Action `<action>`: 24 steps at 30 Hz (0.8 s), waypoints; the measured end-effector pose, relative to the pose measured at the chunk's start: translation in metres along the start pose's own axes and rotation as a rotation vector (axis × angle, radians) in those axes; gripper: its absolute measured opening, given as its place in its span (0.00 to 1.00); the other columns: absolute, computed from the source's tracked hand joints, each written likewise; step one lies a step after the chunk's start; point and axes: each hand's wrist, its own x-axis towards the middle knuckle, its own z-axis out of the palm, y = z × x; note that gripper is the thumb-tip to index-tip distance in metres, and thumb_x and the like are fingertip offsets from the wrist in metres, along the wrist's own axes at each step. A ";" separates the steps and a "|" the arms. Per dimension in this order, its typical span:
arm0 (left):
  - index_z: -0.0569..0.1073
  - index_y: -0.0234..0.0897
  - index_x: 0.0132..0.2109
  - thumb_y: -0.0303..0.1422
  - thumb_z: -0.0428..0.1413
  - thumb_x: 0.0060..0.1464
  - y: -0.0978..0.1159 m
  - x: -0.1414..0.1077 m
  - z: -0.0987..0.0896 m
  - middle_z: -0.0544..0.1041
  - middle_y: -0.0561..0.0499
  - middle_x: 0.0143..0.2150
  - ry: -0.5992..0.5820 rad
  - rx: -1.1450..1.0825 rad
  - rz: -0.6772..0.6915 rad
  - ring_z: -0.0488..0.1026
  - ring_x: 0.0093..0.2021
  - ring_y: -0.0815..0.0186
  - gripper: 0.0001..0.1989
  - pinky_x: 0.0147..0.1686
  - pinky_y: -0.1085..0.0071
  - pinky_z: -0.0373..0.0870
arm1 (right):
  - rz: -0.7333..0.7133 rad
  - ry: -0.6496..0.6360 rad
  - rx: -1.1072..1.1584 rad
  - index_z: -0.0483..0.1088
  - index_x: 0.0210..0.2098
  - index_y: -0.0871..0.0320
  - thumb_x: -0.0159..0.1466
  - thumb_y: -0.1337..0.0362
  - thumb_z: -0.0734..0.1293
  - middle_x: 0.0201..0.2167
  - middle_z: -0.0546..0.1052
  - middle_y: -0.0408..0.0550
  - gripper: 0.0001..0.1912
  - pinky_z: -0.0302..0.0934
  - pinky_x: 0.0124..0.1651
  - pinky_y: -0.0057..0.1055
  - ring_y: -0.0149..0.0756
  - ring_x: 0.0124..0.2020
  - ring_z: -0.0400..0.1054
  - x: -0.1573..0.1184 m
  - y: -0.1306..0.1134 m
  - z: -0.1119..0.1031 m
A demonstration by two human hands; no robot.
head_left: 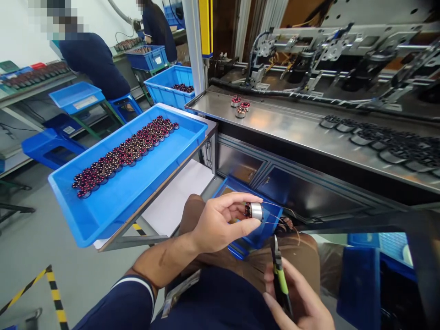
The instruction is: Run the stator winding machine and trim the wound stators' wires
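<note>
Between the thumb and fingers of my left hand is a small round motor part with a silvery side and dark red windings. Thin copper wires trail from it to the right. My right hand holds cutters with green and black handles, their jaws pointing up, below and to the right of the part and apart from it. Many similar wound parts stand in rows in a blue tray at the left. A few more sit on the metal ledge ahead.
Black and silver parts crowd the ledge's right side, before a machine. A blue bin is below, near my knees. Two people in dark clothes are at the far left, by benches and blue crates.
</note>
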 end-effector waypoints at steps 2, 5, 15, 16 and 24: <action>0.79 0.34 0.51 0.28 0.67 0.51 0.002 -0.004 0.003 0.81 0.44 0.43 -0.002 -0.007 -0.007 0.76 0.39 0.68 0.19 0.44 0.72 0.74 | -0.069 -0.003 -0.017 0.64 0.65 0.51 0.64 0.66 0.70 0.47 0.81 0.51 0.31 0.75 0.48 0.31 0.39 0.42 0.79 0.010 -0.004 0.002; 0.79 0.34 0.51 0.28 0.67 0.52 0.004 -0.008 0.005 0.81 0.43 0.45 -0.009 -0.011 -0.001 0.76 0.39 0.69 0.19 0.45 0.72 0.74 | -0.190 -0.008 -0.072 0.62 0.67 0.50 0.64 0.67 0.69 0.52 0.79 0.53 0.32 0.72 0.55 0.39 0.45 0.50 0.77 0.018 -0.007 0.004; 0.79 0.33 0.51 0.29 0.68 0.50 0.001 -0.009 0.009 0.81 0.41 0.48 -0.041 0.012 0.016 0.78 0.41 0.65 0.19 0.46 0.69 0.75 | -0.303 -0.004 -0.176 0.59 0.68 0.51 0.63 0.73 0.65 0.53 0.78 0.55 0.35 0.74 0.51 0.35 0.42 0.46 0.78 0.024 -0.014 0.006; 0.79 0.33 0.50 0.29 0.68 0.50 0.001 -0.009 0.009 0.81 0.41 0.48 -0.040 0.012 0.015 0.78 0.41 0.65 0.19 0.45 0.69 0.76 | -0.308 -0.005 -0.173 0.60 0.68 0.51 0.63 0.74 0.65 0.52 0.78 0.54 0.35 0.74 0.50 0.33 0.41 0.45 0.79 0.025 -0.017 0.006; 0.79 0.33 0.50 0.29 0.67 0.51 -0.002 -0.010 0.007 0.80 0.40 0.50 -0.043 0.025 0.033 0.78 0.43 0.64 0.19 0.47 0.68 0.76 | -0.322 0.000 -0.202 0.62 0.67 0.49 0.62 0.75 0.65 0.45 0.80 0.50 0.35 0.75 0.41 0.27 0.35 0.35 0.78 0.026 -0.020 0.004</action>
